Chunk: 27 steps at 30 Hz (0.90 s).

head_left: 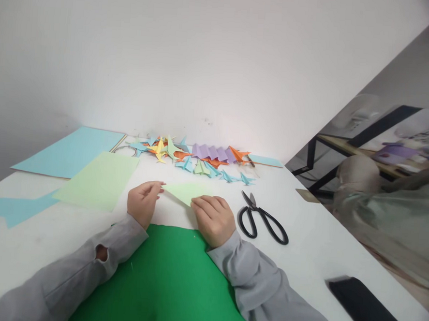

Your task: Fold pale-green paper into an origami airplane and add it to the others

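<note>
"What's at the left?"

"I see a blue offcut [18, 209], a blue sheet [73, 152] and a green sheet [100, 180]; they lie flat beside the work, probably to stay within reach."

"And the hands?"

"My left hand [143, 202] has its thumb and fingertips clamped on the left tip of the pale piece [183, 191]; that piece is between the hands, just beyond the green mat [171, 274]; my right hand [214, 218] has its fingers together, clamped on the near right edge; two grips likely keep it level and steady."

"Behind them?"

"Folded shapes [159, 150] and a purple pleated strip [215, 153], by the wall [212, 73], perhaps to spare them crushing."

"Farther right?"

"Scissors [254, 209], blades slightly apart, handles towards me, which suits an easy pick-up; then a black case [368, 310]."
</note>
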Tool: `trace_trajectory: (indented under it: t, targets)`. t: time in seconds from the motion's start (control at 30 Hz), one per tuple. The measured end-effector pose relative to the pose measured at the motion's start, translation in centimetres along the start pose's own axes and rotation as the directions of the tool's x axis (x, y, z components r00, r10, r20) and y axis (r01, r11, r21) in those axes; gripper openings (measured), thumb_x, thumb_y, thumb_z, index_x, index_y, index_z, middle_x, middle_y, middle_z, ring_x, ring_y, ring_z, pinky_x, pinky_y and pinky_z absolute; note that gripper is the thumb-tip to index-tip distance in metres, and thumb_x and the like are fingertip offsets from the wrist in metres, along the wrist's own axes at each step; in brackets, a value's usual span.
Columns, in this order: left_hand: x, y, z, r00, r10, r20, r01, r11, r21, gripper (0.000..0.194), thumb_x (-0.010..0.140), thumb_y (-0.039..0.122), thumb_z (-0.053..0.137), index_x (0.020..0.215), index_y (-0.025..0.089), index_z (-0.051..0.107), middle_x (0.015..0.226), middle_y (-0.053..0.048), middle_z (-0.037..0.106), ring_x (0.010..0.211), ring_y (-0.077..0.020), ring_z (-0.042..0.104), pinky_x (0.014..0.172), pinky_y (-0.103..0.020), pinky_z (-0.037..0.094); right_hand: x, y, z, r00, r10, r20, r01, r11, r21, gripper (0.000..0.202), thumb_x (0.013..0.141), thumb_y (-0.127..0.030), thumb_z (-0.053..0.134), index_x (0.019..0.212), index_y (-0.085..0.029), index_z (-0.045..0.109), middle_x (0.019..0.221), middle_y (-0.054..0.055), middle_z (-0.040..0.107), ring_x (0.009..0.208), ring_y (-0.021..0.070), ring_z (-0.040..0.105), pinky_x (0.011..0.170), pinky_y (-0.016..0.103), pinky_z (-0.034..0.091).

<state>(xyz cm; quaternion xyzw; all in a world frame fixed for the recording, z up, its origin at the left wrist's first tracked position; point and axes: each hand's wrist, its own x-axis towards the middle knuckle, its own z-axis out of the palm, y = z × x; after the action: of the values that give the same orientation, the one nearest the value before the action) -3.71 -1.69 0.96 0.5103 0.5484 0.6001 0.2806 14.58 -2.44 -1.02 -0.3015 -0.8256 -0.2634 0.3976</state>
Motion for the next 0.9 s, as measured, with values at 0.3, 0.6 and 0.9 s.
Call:
trace_trajectory:
  t: [0.3,0.6,0.9]
  targets:
    - [-0.2,-0.3,-0.4,0.425,0.725,0.542,-0.903,0.297,0.31,0.012,0.076,0.013,0.053,0.083,0.018,0.061,0.083,-0.004,0.069,0.084,-0.0182,0.06,0.087,-0.042,0.04,0.0,-0.1,-0.4,0.997,0.075,-0.018,-0.076,0.997,-0.018,0.018,0.08,-0.005,0.048,0.086,-0.015,0.061,0.087,0.005,0.07,0.081,0.016,0.06,0.073,0.03,0.04]
    - [-1.1,0.3,-0.1,0.27,0.746,0.608,-0.945,0.086,0.314,0.018,0.075,0.006,0.045,0.077,0.016,0.059,0.07,-0.003,0.066,0.074,-0.0158,0.058,0.088,-0.039,0.04,0.7,-1.3,-0.5,0.994,-0.025,0.106,0.032,0.997,-0.065,0.018,0.082,-0.011,0.046,0.093,-0.015,0.06,0.084,0.004,0.069,0.086,0.0182,0.057,0.086,0.038,0.035]
    - [-0.2,-0.1,-0.7,0.335,0.778,0.532,-0.915,0.135,0.379,0.021,0.076,0.006,0.044,0.078,0.02,0.059,0.072,-0.001,0.068,0.074,-0.0145,0.06,0.087,-0.039,0.039,0.3,-0.6,-0.1,0.99,0.098,0.1,-0.09,0.992,-0.087,0.018,0.076,-0.009,0.046,0.087,-0.015,0.058,0.075,0.004,0.068,0.078,0.0182,0.056,0.082,0.038,0.035]
